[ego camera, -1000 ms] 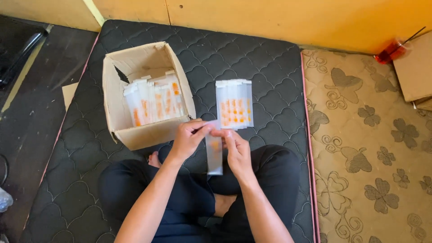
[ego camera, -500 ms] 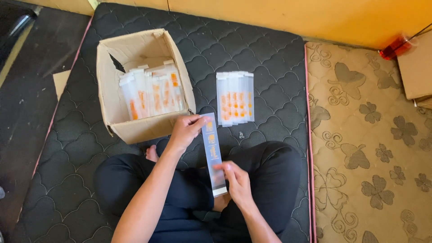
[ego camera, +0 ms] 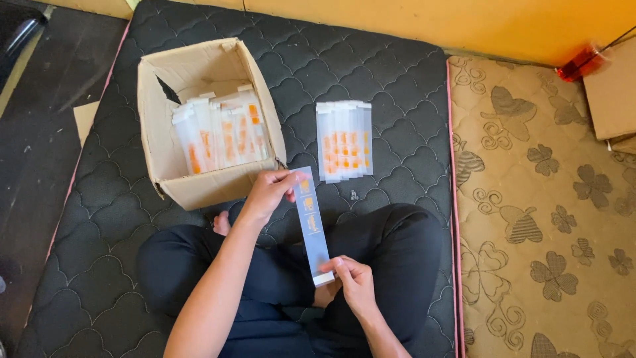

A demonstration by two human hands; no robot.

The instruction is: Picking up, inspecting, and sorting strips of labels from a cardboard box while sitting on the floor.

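Note:
I hold a long, narrow clear plastic sleeve (ego camera: 312,222) with orange print stretched out above my crossed legs. My left hand (ego camera: 268,192) pinches its far end, close to the cardboard box. My right hand (ego camera: 351,282) pinches its near white-edged end over my lap. An open cardboard box (ego camera: 169,179) to the front left holds several similar sleeves (ego camera: 222,136) standing on end. A flat pile of the same sleeves (ego camera: 344,140) lies on the black quilted mattress (ego camera: 397,86) just beyond my right knee.
A tan flower-patterned mattress (ego camera: 543,199) adjoins on the right. A yellow wall (ego camera: 430,20) runs along the back, with a red object (ego camera: 580,63) and a cardboard piece (ego camera: 613,93) at the far right. Dark floor (ego camera: 33,132) lies to the left.
The sleeve, first held short between both hands near the box, is now stretched lengthwise. My right hand has drawn back toward my lap while my left hand stays at the far end.

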